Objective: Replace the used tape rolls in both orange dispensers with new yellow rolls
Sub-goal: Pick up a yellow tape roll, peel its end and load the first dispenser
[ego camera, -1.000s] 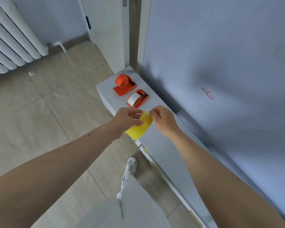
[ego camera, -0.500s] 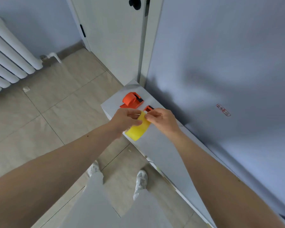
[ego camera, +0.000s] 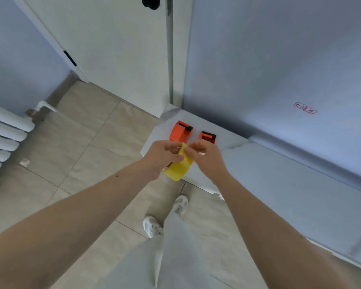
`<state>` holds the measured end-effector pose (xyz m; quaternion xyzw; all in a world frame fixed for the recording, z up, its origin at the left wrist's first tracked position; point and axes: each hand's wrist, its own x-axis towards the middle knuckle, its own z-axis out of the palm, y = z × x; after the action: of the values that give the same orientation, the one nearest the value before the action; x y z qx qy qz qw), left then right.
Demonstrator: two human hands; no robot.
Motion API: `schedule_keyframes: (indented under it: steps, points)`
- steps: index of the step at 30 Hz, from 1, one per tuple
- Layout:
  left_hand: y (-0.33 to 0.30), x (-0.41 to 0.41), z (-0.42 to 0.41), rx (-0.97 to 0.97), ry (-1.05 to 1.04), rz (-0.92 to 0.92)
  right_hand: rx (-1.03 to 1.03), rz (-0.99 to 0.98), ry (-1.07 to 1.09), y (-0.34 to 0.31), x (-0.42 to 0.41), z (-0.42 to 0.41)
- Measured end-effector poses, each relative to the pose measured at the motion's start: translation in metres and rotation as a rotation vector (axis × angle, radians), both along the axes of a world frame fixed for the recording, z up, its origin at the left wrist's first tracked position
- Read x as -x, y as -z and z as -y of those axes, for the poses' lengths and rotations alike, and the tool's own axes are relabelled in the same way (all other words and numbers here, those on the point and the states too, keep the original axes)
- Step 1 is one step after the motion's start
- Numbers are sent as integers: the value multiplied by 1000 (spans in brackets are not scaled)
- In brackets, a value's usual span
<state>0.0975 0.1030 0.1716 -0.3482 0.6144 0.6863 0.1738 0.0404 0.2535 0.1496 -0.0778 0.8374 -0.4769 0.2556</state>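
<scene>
You hold the yellow roll (ego camera: 178, 168) between both hands, in the air over the near edge of the white bench (ego camera: 279, 184), at its end by the door. Your left hand (ego camera: 165, 156) grips the roll from the left side, its fingers (ego camera: 172, 145) curled over the top and the thumb pressed against the yellow face, so that hand is clamped on the roll. Your right hand (ego camera: 206, 157) comes in from the right, and its fingertips (ego camera: 189, 150) are pinched together at the roll's upper edge, touching the yellow surface; whether they have caught a loose end of tape there is too small to tell. The roll is tilted, its wide yellow band facing you and its lower edge hanging past the bench's front edge, above the tiled floor (ego camera: 81, 142). Just beyond your hands, two orange dispensers sit side by side on the bench, near the end by the door: the larger left dispenser (ego camera: 179, 132) and the smaller right dispenser (ego camera: 207, 137), each with a dark part at its far end. Your hands hide their near ends, so you cannot see what tape they carry. A white door (ego camera: 113, 49) stands behind the bench, a radiator (ego camera: 4, 138) is at the far left, and your white shoes (ego camera: 152, 226) show below.
</scene>
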Motion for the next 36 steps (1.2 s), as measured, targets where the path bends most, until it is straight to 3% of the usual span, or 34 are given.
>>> schedule_keyframes:
  steps: [4,10,15,21,25,29,33,36]
  points:
    - [11,16,12,-11,66,11,-11,41,150,8,11,10]
    - [23,46,23,-61,59,29,-98,82,169,19,37,26]
    - [30,66,26,-175,1,68,-18,186,240,27,49,39]
    - [58,85,11,-322,-166,123,66,316,483,62,64,50]
    - [83,92,17,-363,-129,73,33,432,627,88,82,55]
    - [108,94,30,-214,146,-53,-46,433,702,110,101,65]
    - [128,96,31,125,267,-200,-267,353,651,128,109,78]
    - [144,98,33,444,320,-93,-368,311,612,140,110,85]
